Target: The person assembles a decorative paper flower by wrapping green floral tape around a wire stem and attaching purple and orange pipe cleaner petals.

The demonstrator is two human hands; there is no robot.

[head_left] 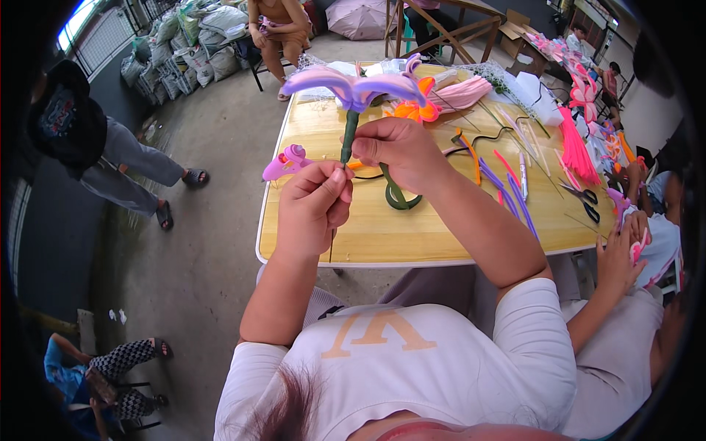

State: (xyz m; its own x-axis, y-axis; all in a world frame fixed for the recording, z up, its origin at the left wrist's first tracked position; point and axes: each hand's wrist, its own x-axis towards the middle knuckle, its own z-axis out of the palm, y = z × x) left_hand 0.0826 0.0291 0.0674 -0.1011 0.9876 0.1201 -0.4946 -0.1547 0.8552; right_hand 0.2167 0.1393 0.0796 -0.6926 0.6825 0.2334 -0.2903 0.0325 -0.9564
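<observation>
A purple and white artificial flower [354,87] stands upright above the table in front of me. Green floral tape [350,136] wraps the flower's base and the top of its thin wire stem [331,248]. My left hand [315,202] is closed, pinching that stem just below the wrapped part. On the right side of the wrapped base, my right hand [401,151] is closed with thumb and fingers on the tape. A loop of green tape [401,200] hangs below my right hand, close to the tabletop.
On the wooden-topped table [294,239] lie a pink glue gun [287,162], an orange flower [415,106], pink fuzzy stems [467,94], purple strips [518,202], a pen [523,175] and black scissors [585,200]. A co-worker's hands [619,253] are at the right. Another person [125,151] stands left.
</observation>
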